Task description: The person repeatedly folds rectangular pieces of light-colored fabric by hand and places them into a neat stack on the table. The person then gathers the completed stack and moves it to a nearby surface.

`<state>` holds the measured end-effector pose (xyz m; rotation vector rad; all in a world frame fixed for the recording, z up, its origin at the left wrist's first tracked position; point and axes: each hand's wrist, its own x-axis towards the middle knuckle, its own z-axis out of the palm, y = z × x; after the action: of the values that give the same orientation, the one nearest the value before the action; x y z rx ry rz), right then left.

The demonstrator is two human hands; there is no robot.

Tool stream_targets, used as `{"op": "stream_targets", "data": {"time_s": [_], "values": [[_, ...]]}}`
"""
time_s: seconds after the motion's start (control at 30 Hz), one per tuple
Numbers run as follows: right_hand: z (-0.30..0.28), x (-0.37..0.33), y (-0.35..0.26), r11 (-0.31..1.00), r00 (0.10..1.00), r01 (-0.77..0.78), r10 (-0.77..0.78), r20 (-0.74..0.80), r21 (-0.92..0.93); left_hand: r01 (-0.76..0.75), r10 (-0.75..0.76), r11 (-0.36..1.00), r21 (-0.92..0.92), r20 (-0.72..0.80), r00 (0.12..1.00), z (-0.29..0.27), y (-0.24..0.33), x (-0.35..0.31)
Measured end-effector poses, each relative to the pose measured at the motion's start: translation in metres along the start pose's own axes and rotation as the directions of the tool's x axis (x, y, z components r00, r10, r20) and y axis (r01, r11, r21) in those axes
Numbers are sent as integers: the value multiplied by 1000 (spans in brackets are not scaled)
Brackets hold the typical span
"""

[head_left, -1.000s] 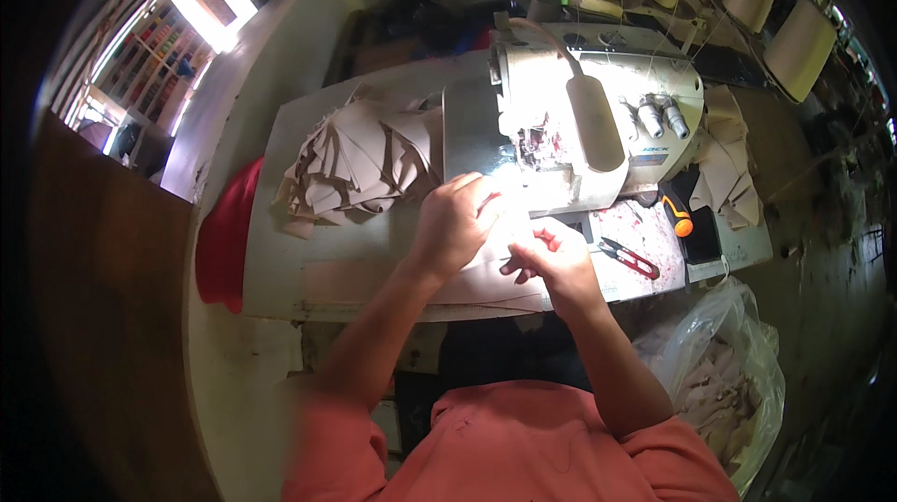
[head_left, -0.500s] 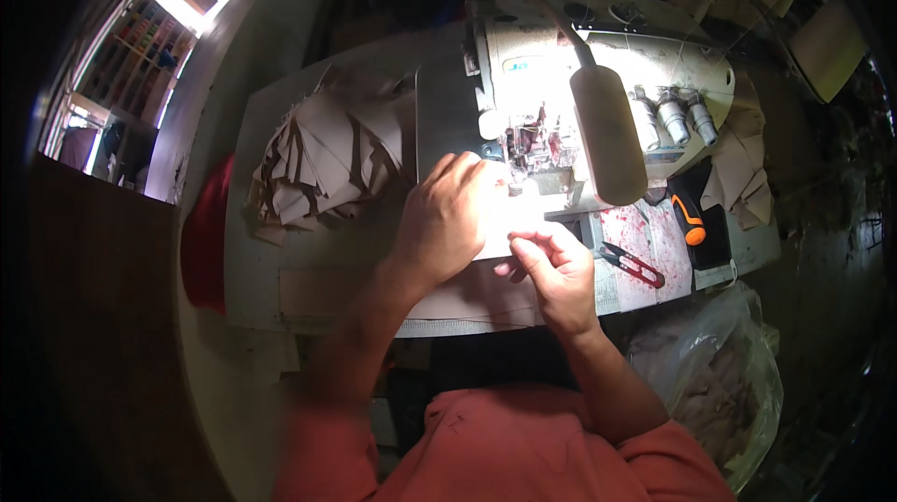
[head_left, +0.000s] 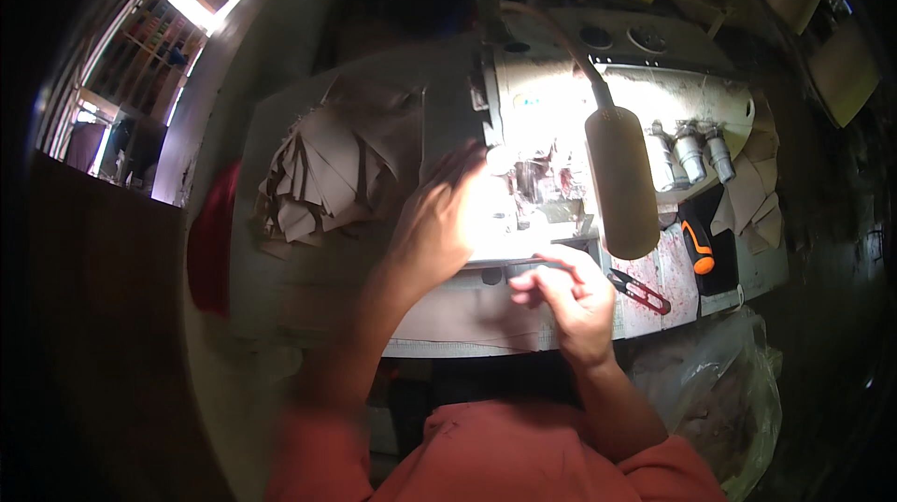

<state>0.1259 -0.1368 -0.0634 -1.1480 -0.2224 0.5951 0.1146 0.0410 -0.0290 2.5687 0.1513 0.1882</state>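
Under a bright lamp, an overlock sewing machine stands with its needle area washed out by glare. My left hand is beside the needle area, its fingers stretched toward the machine and smeared by motion. Whether cloth lies under it is lost in the glare. At the front edge of the machine bed is my right hand, fingers loosely bent and apart, with nothing visible between them. A flat pale pinkish-beige fabric panel lies along the table's front edge, below both hands.
A fanned pile of beige fabric pieces lies at left. The lamp head hangs over the machine's front. Red-handled thread snips and an orange-and-black handled tool lie at right. A clear plastic bag hangs below the table's right edge.
My right hand's thumb and fingertips, pinched at the edge of pale cloth before, have parted and moved slightly right. The head view has shifted, so the table sits a little lower.
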Motion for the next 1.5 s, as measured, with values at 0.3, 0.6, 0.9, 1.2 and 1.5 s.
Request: {"op": "stream_targets", "data": {"time_s": [0.3, 0.6, 0.9, 1.2, 1.5], "values": [[-38, -26, 13, 959, 993, -107, 91, -72, -264, -206, 442, 829, 519, -384, 810, -1, -62, 70], [-24, -12, 30, 515, 999, 32, -41, 13, -857, -101, 31, 983, -153, -404, 914, 45, -2, -117], [-2, -5, 25, 83, 863, 430, -331, 382, -899, -7, -162, 960, -279, -578, 799, 69, -14, -156], [34, -54, -37, 832, 970, 226, -144, 195, -506, -586, -671, -442, -679, -182, 718, 23, -37, -168], [5, -40, -8, 989, 978, -131, 141, 154, -69, -666, -783, 195, -720, -523, 336, -48, -95, -200]]}}
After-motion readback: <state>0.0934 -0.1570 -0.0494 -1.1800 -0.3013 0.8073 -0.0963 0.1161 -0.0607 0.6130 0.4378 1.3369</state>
